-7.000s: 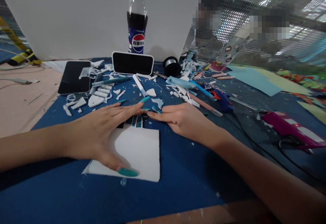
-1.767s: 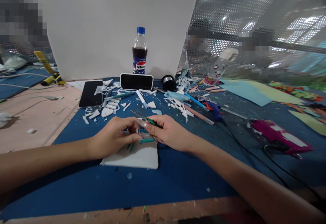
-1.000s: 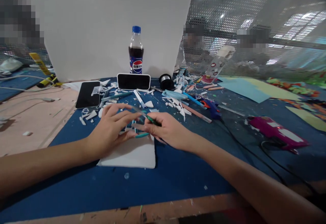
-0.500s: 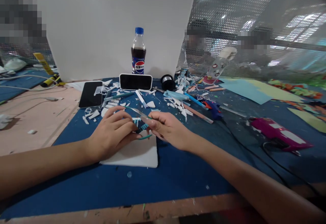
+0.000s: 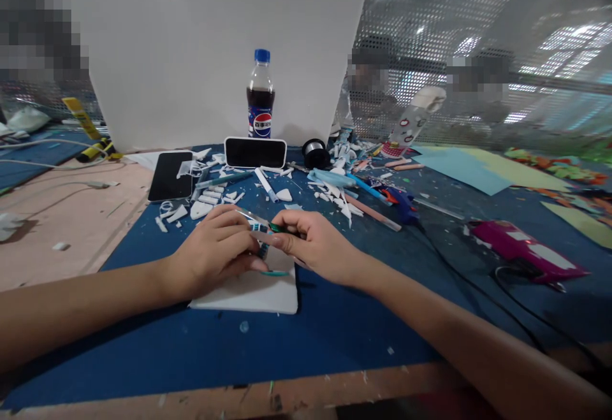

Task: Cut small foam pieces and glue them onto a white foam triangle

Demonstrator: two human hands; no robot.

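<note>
The left hand (image 5: 213, 251) pins a small blue-striped piece (image 5: 261, 249), mostly hidden under its fingers, on the white foam sheet (image 5: 258, 286). The right hand (image 5: 313, 245) pinches a thin green-handled tool (image 5: 261, 221), its tip blurred.

We see a white foam sheet (image 5: 253, 289) on a dark blue mat (image 5: 335, 337) — teal-painted nails, magenta tool (image 5: 523, 251) aside.

Bottle (image 5: 261, 98) behind propped phone (image 5: 255, 153), foam sheet (image 5: 255, 289) before it, glue gun (image 5: 523, 253) right
</note>
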